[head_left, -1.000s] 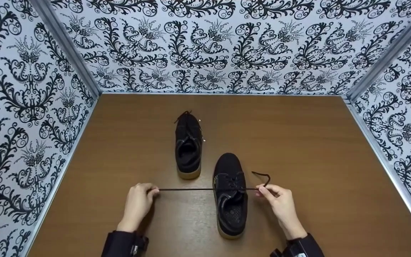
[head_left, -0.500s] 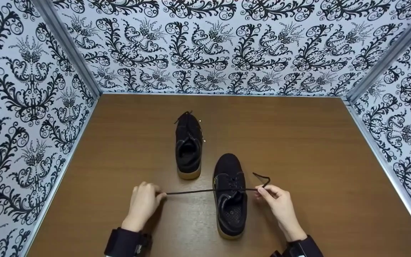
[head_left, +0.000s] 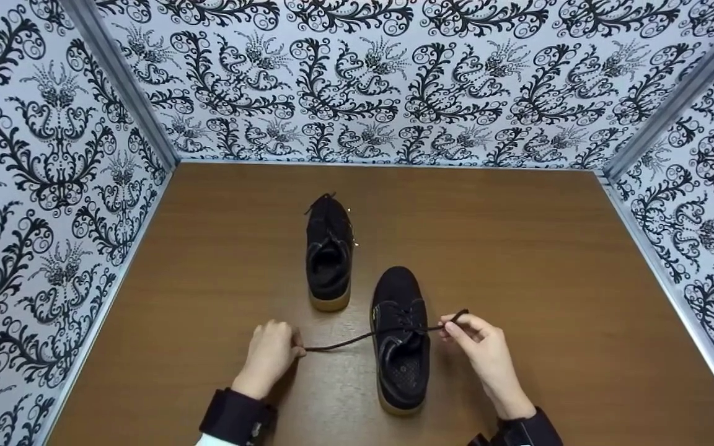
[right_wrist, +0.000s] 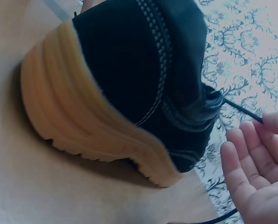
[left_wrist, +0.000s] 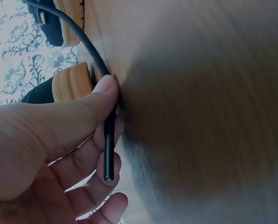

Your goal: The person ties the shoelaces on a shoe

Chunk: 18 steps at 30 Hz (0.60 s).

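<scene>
A black shoe (head_left: 398,288) with a tan sole (right_wrist: 59,88) stands on the table, toe pointing away. Its black shoelace (head_left: 339,345) runs out to both sides from the eyelets. Left of the shoe, my left hand (head_left: 272,353) pinches one lace end between thumb and fingers; in the left wrist view the dark lace tip (left_wrist: 109,158) sticks out past the fingertips. That stretch of lace sags in a soft curve. To the right of the shoe, my right hand (head_left: 484,347) pinches the other side of the lace, whose short free end pokes up above the fingers.
A second black shoe (head_left: 328,254) stands farther back and to the left, its lace ends lying over the toe. Patterned panels (head_left: 369,87) wall the brown table (head_left: 518,248) at the back and both sides.
My left hand has moved right and nearer the front edge, toward the shoe, and its lace has gone from taut to slack. My right hand stays nearly in place while its free lace end shifts.
</scene>
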Available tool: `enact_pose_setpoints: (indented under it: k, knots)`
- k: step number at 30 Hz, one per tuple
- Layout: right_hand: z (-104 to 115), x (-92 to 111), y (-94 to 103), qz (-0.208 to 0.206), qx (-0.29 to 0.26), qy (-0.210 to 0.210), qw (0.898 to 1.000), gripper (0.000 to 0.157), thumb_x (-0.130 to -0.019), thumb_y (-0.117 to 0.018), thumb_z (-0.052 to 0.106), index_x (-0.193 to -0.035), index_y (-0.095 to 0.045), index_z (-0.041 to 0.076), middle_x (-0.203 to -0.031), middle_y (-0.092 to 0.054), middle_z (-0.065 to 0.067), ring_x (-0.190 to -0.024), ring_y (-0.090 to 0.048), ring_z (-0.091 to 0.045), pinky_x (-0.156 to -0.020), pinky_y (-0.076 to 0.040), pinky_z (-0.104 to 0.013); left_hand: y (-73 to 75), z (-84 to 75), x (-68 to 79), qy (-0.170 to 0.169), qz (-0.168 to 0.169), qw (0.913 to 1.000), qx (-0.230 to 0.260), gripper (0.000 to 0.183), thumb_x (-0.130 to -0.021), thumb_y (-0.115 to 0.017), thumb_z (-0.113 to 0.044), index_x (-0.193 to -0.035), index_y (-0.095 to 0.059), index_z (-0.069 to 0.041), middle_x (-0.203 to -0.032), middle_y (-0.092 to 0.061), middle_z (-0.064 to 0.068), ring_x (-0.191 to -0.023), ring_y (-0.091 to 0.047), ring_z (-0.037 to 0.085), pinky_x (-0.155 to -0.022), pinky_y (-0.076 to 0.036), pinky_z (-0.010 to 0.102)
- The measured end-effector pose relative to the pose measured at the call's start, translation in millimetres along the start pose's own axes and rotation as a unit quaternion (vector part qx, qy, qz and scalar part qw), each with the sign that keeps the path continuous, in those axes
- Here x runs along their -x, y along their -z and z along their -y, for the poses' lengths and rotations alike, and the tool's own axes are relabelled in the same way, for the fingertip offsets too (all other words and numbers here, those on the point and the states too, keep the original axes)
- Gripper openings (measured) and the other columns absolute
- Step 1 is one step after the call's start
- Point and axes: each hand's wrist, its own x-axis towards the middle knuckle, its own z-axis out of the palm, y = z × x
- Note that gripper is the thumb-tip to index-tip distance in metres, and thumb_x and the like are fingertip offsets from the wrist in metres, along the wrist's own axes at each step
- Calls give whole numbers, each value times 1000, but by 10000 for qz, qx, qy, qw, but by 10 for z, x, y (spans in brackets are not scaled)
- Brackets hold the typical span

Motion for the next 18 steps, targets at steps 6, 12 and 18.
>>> enact_pose_setpoints:
  k: [6, 12, 18]
  knots:
    - [105, -29, -47, 111, 134, 206, 9996, 18, -83, -69, 3, -97, -67, -7, -95, -69, -19, -84, -68, -25, -73, -57, -32, 53, -20, -44, -26, 130, 9999, -83, 25, -58, -88, -17, -58, -63, -16, -61, -62, -4, -61, -56, 22, -61, -47, 40]
    - [259, -66, -115, 149, 633, 668, 9956, 12, -81, -70, 0, -94, -71, -2, -92, -70, -17, -80, -69, -19, -72, -56, -27, 68, -335, -144, -376, -175, 9990, 170, 16, -64, -83, -15, -63, -66, -14, -64, -64, -3, -62, -59, 23, -59, -47, 38]
    - [546, -50, -233, 284, 1194, 1243, 9846, 8, -81, -69, -4, -88, -71, -2, -90, -71, -15, -79, -69, -15, -72, -56, -24, -54, -852, -222, -1148, -712, 9885, 682, 10, -75, -76, -11, -83, -69, -10, -80, -67, 1, -76, -62, 19, -74, -51, 34]
